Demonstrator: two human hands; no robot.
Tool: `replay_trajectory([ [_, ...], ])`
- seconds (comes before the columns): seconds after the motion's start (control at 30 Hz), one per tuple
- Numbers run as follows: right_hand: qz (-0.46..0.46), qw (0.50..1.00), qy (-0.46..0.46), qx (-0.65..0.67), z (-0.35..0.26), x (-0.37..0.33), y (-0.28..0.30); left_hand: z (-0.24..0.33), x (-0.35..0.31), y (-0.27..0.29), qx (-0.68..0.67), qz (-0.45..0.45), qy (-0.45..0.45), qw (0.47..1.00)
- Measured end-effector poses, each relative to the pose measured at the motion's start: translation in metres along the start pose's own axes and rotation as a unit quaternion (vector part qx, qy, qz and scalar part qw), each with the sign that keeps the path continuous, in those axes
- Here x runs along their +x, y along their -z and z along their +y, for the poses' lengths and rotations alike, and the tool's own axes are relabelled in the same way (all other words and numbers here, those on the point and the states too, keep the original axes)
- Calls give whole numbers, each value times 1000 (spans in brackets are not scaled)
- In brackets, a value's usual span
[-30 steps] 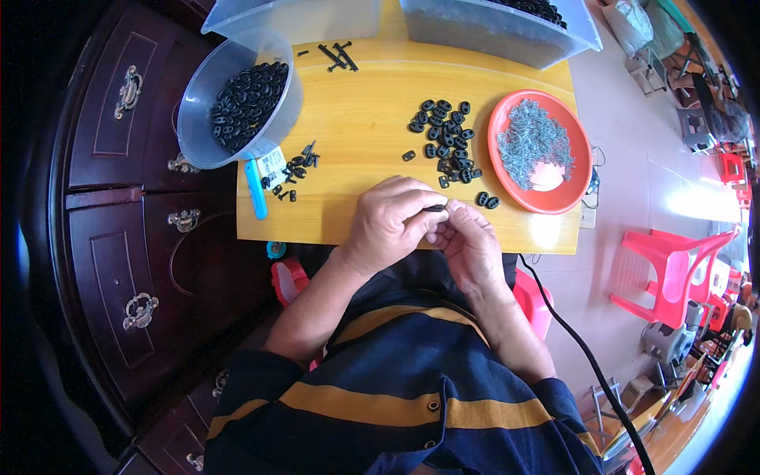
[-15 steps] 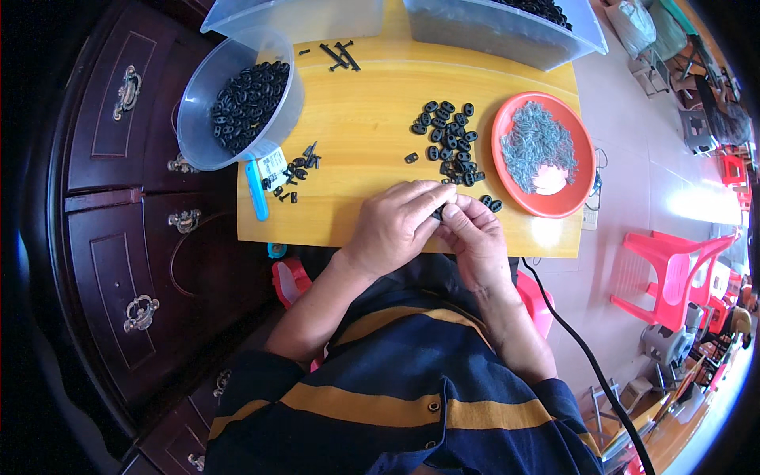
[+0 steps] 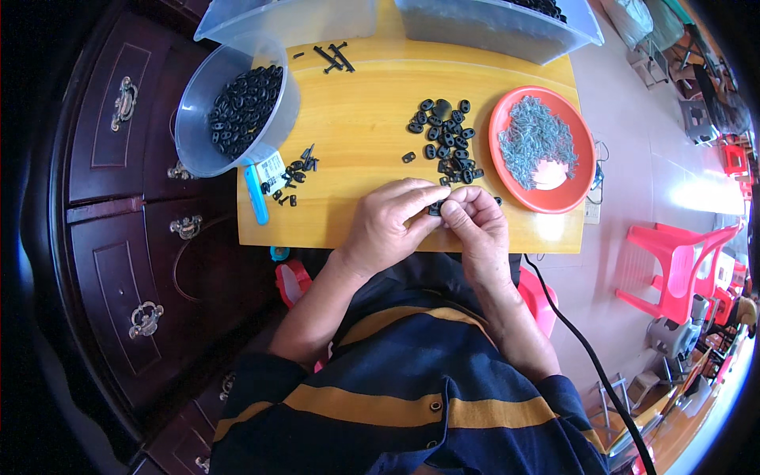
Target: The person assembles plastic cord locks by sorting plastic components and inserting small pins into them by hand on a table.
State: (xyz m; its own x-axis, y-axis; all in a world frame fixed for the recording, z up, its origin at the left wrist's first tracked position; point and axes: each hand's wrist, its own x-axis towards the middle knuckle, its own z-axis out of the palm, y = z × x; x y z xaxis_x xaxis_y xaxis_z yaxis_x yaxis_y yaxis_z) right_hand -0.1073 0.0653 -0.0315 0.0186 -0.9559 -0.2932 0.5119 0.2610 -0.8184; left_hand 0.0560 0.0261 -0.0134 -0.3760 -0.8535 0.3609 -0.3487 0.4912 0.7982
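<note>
Near the table's front edge, my two hands meet at the fingertips around a small black oval plastic piece (image 3: 436, 208). My left hand (image 3: 392, 220) pinches it between thumb and forefinger. From the other side, the thumb and forefinger of my right hand (image 3: 478, 226) close at its right end; whether a tiny part sits between them is hidden. Just beyond the fingers lies a loose heap of black two-holed oval pieces (image 3: 447, 139). To its right, an orange plate (image 3: 497, 158) carries many small, thin silvery metal parts (image 3: 538, 134).
A clear bucket (image 3: 187, 131) of black pieces stands at the left. By it lie a light-blue handled tool (image 3: 256, 195) and small black parts (image 3: 299, 168). Long black screws (image 3: 336, 57) lie farther back. Two clear bins (image 3: 285, 20) (image 3: 507, 36) line the far edge.
The black piece shows more between my fingertips, and my right fingers have shifted slightly. Both hands stay together at the same spot; the whole view has moved a little.
</note>
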Motion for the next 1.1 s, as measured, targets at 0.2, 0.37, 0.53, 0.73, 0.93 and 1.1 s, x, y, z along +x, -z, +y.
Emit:
replay_trajectory([
  [0.2,-6,1000,3,30,0,-1,0,2,-1,1,-66,-5,67,996],
  [0.37,10,999,15,30,2,-2,-1,3,-1,2,-60,-10,64,996],
  [0.53,16,999,19,35,2,-4,-3,2,-2,3,-35,-7,36,999],
  [0.73,20,999,28,28,1,-5,-6,1,-2,3,-18,7,6,1000],
  [0.93,21,998,37,34,2,-5,-7,2,-3,4,-13,20,-9,1000],
  [1.1,22,998,45,43,2,-5,-9,3,-2,6,-8,16,-14,1000],
])
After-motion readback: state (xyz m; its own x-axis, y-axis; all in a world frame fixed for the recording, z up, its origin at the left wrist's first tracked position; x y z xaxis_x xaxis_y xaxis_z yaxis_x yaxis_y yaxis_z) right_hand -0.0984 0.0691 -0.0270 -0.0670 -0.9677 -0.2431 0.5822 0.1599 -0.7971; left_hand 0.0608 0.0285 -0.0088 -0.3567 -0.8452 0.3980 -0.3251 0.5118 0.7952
